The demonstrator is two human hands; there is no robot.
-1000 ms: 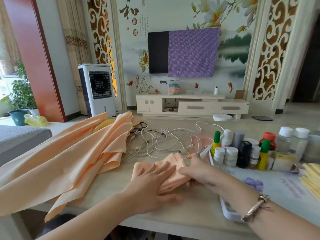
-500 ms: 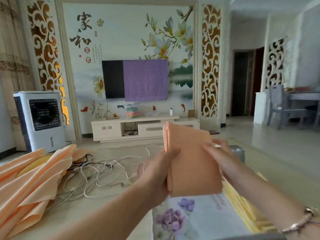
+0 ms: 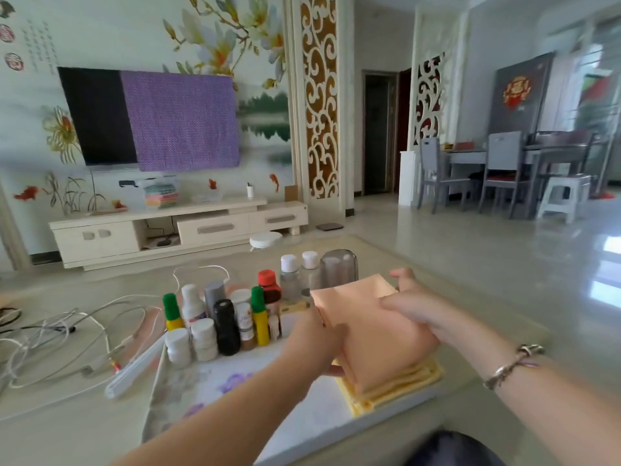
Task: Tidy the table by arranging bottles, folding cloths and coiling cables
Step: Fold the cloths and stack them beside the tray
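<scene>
Together, both hands, left (image 3: 314, 344) and right (image 3: 411, 306), gripping one folded peach cloth (image 3: 373, 327), over one yellow cloth stack (image 3: 400, 385)

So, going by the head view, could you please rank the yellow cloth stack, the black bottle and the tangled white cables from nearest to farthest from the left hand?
1. Yellow cloth stack: just below and right of the left hand.
2. Black bottle: to its left, among the bottles.
3. White cables: far left on the table.
</scene>
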